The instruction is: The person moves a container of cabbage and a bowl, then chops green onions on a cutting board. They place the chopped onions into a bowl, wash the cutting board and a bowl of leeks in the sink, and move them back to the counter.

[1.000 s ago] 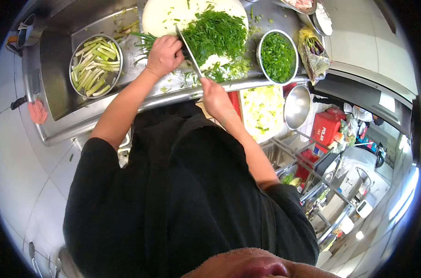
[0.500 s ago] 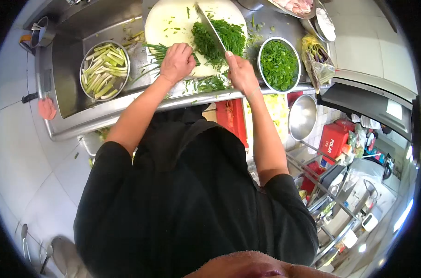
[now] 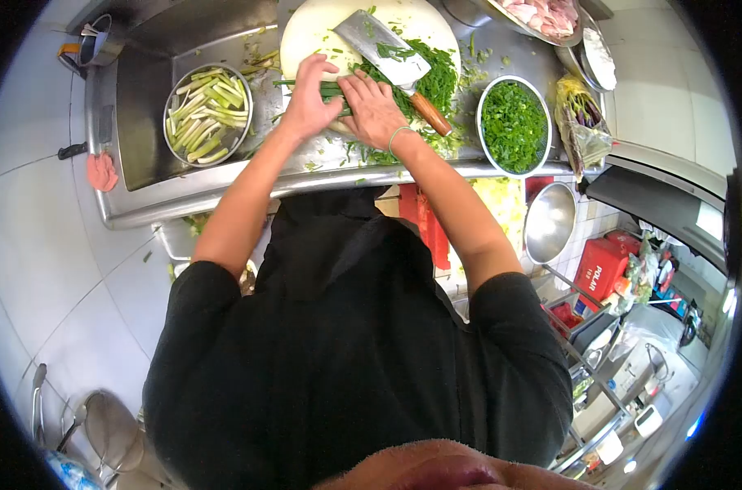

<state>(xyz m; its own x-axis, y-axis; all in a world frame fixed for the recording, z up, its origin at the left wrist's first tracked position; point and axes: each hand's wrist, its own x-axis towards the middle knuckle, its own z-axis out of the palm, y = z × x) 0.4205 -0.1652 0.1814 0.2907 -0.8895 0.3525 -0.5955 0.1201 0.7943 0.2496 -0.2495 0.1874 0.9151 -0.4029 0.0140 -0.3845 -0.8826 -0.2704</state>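
My left hand (image 3: 309, 106) curves its thumb and fingers around a bunch of green onions (image 3: 285, 83) at the front left of the round cutting board (image 3: 309, 37). Close beside it, my right hand (image 3: 376, 113) lies with fingers stretched out over the same greens, holding no tool. A cleaver (image 3: 379, 47) rests flat on the board, its wooden handle (image 3: 430, 113) pointing toward me on the right. Chopped green onion (image 3: 440, 77) is heaped under and beside the blade, and a few bits stick to the steel. The greens beneath my palms are partly hidden.
At right stands a bowl of chopped greens (image 3: 514, 126); at left, a bowl of pale stalks (image 3: 207, 114) sits in the sink (image 3: 142, 106). A bowl of raw meat (image 3: 542, 16) and a bag of dark vegetables (image 3: 581, 114) are farther right. An empty metal bowl (image 3: 549, 222) is below the counter edge.
The cleaver, held in my right hand before, now lies on the board. My right hand has moved left onto the green onions next to my left hand. The view has shifted slightly.
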